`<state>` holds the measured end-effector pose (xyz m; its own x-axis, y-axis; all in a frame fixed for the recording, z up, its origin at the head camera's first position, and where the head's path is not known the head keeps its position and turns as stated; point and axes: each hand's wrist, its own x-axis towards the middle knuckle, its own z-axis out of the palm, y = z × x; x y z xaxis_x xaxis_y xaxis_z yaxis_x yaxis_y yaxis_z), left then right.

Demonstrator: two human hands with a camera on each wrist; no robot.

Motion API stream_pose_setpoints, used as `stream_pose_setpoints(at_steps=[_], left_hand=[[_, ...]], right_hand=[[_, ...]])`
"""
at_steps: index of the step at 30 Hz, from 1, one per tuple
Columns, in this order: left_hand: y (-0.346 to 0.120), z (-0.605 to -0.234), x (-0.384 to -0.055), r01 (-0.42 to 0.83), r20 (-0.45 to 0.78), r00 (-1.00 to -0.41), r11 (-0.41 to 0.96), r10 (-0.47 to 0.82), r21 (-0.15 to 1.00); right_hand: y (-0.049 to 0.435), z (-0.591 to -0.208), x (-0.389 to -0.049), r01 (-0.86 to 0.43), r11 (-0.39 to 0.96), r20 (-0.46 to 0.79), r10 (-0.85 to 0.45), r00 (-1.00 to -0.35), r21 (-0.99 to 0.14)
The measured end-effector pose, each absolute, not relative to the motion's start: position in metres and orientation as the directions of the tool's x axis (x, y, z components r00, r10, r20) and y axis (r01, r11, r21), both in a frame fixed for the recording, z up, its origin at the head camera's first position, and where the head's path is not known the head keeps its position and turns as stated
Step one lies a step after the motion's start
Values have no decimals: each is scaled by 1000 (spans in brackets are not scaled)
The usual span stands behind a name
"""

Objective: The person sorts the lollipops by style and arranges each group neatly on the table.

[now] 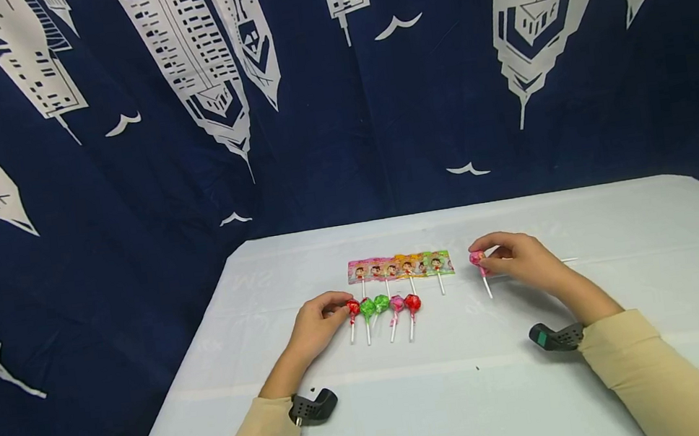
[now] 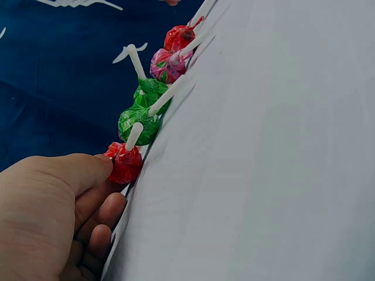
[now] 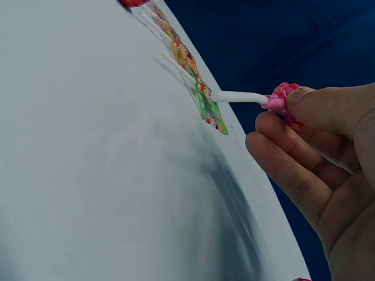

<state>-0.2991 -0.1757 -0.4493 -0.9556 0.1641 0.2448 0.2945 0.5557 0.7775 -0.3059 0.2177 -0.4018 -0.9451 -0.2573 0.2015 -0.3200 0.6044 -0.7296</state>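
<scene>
My left hand point(image 1: 313, 328) pinches the red-wrapped lollipop point(image 2: 124, 164) at the left end of a short row, thumb and forefinger on its head. Beside it in that row lie a green lollipop point(image 1: 366, 309), another green lollipop point(image 1: 381, 303), a pink lollipop point(image 1: 396, 304) and a second red lollipop point(image 1: 412, 303), sticks toward me. Farther right, my right hand point(image 1: 521, 261) holds a pink lollipop point(image 3: 282, 99) by its wrapped head between thumb and fingers. Its white stick point(image 3: 243, 97) points freely away from the hand, raised over the table in the right wrist view.
Behind the row, several flat-wrapped lollipops point(image 1: 409, 266) in pink, orange and green lie side by side. A white stick point(image 1: 568, 260) shows right of my right hand. The white table point(image 1: 426, 412) ends at a dark blue patterned curtain point(image 1: 340, 139).
</scene>
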Motion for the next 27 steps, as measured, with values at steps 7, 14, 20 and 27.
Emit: stream_pose_setpoints(at_steps=[7, 14, 20, 27], left_hand=[[-176, -450, -300, 293, 245, -956, 564, 162, 772], [-176, -450, -299, 291, 242, -957, 564, 162, 773], [-176, -449, -299, 282, 231, -959, 571, 163, 771], [-176, -449, -299, 268, 219, -963, 588, 155, 764]], right_hand=[[208, -406, -305, -354, 537, 204, -319, -926, -766], [200, -414, -305, -381, 457, 206, -388, -898, -803], [190, -415, -302, -410, 471, 188, -449, -874, -781], [180, -414, -300, -399, 443, 167, -476, -864, -803]])
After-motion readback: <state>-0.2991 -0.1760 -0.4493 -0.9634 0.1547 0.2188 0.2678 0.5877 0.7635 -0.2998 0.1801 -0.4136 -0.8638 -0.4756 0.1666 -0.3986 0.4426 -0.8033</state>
